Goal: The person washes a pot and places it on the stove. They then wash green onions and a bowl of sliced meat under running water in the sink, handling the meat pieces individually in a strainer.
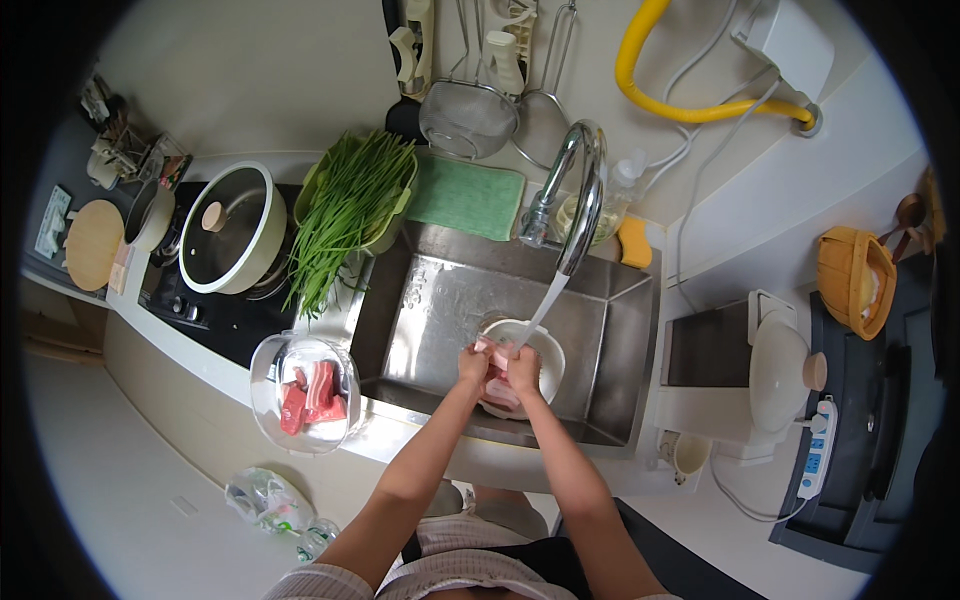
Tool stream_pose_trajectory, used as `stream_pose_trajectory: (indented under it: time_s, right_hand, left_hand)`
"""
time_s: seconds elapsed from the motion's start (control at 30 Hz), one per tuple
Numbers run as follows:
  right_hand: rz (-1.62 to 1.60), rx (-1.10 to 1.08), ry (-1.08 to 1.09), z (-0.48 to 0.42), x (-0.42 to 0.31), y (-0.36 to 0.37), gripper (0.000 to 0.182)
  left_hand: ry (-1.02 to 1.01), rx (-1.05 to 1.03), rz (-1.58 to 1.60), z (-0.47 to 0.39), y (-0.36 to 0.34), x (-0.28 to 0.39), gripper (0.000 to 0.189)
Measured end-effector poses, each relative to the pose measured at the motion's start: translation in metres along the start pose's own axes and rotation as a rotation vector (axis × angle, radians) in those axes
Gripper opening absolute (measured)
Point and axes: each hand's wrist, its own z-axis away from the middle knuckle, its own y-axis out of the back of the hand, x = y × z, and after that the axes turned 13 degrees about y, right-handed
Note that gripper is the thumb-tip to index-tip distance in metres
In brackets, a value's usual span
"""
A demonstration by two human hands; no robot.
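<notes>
Both hands are over a white bowl [553,360] in the stainless steel sink [442,300]. My left hand [473,364] and my right hand [523,369] grip a piece of raw meat [495,354] between them, one at each side. Water [541,309] runs from the chrome faucet [585,199] onto the meat and into the bowl. More pale pink meat [502,394] lies in the bowl below my wrists. To the left, a clear plastic container [266,375] holds several pieces of red raw meat [319,394] at the counter's edge.
Green chives [352,195] overhang a green basket [397,217] beside the sink. A lidded pot [232,229] stands on the black stove [214,322]. Behind the sink are a green cloth [469,195] and a yellow sponge [634,242]. A white appliance [776,371] stands at the right; strainers [469,116] hang above.
</notes>
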Motion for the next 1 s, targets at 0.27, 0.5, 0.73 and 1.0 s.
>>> stream_pose_trajectory:
  time_s: [0.27,0.5,0.73,1.0]
  right_hand:
    - [-0.207,0.126,-0.279,-0.013,0.058,-0.016,0.019]
    - [0.534,-0.443,0.007,0.016,0.074,-0.011,0.038]
    - [0.461,-0.620,0.060,-0.001,0.083,-0.013,0.036]
    - [0.221,-0.748,0.062,-0.012,0.087,-0.006,0.032]
  left_hand:
    - [-0.643,0.161,-0.338,0.017,0.003,-0.002,0.018]
    - [-1.022,0.289,-0.725,0.108,0.019,0.034,0.015]
    - [-1.166,0.404,-0.284,0.214,0.111,0.076,0.028]
    - [-0.986,1.099,-0.575,0.222,0.243,0.068,0.038]
